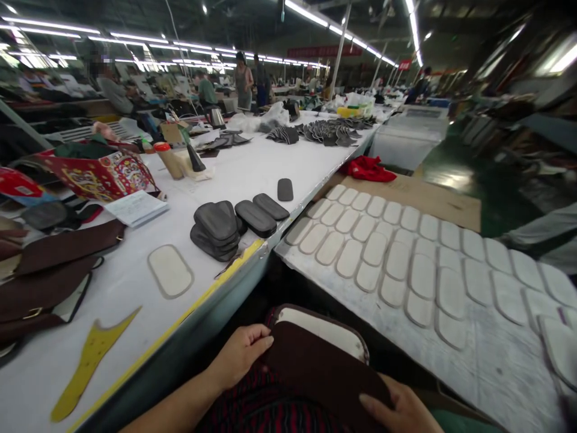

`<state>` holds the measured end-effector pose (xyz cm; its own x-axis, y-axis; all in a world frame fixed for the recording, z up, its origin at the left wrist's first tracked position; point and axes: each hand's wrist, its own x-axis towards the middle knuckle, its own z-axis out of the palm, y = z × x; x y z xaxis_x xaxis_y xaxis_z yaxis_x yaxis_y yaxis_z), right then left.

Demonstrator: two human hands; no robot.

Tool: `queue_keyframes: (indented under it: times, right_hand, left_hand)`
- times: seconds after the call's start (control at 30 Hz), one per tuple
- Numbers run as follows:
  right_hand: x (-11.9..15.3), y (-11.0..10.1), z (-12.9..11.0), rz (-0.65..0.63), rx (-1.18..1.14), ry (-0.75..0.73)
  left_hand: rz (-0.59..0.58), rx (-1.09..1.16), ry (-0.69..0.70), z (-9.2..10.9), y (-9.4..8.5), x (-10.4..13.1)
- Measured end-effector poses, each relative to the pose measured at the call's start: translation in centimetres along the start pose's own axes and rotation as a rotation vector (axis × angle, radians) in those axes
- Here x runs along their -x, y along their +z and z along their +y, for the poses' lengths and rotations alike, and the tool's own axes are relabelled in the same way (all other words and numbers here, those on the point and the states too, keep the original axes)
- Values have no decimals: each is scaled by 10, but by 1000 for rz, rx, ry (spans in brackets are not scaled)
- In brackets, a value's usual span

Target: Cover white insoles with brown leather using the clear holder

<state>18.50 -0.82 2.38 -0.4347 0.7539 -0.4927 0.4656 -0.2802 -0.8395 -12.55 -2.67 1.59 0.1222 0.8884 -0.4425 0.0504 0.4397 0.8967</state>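
Note:
A dark brown leather-like panel (pixel 320 373) lies across my lap, over a rounded white pad with a dark rim (pixel 322 328). Only the pad's far strip shows past the panel. My left hand (pixel 241 352) pinches the panel's left corner between thumb and fingers, close to the pad's edge. At the near right end, my right hand (pixel 399 406) grips the panel with its thumb on top; its fingers are partly hidden underneath. Nearest on the table to my left are a white oval pad (pixel 171 272) and a yellow template (pixel 94 361).
Rows of white oval pads (pixel 374 249) cover the board to my right. Black padded pieces (pixel 216 225) are stacked by the table edge (pixel 238 261). Brown leather parts (pixel 49 282), a notepad (pixel 137 207) and a red patterned box (pixel 103 171) are at left. People (pixel 243 81) stand farther back.

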Motion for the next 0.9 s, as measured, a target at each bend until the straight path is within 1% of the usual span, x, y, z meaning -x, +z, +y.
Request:
queue_keyframes:
  times: [0.07, 0.13, 0.23, 0.37, 0.5, 0.6, 0.77, 0.9]
  right_hand:
    - [-9, -3, -5, 107, 17, 8]
    - [-19, -4, -10, 186, 13, 25]
    - [-31, -3, -15, 239, -19, 85]
    - [-41, -4, -15, 182, -14, 194]
    - [-47, -4, -10, 236, -47, 258]
    - [-48, -4, -8, 249, -39, 286]
    - [-49, -8, -9, 174, -44, 319]
    - [-50, -9, -10, 193, -25, 335]
  left_hand:
    - [60, -141, 8, 1, -2, -12]
    - [98, -220, -22, 1, -4, -24]
    - [133, -257, -74, -1, -7, -38]
    - [153, -274, -94, -4, -9, -47]
    - [146, -246, -137, -6, -9, -51]
    - [131, -228, -153, -7, -10, -52]
    - [125, -184, -168, -6, -11, -52]
    - [124, -181, -174, -5, -10, -54]
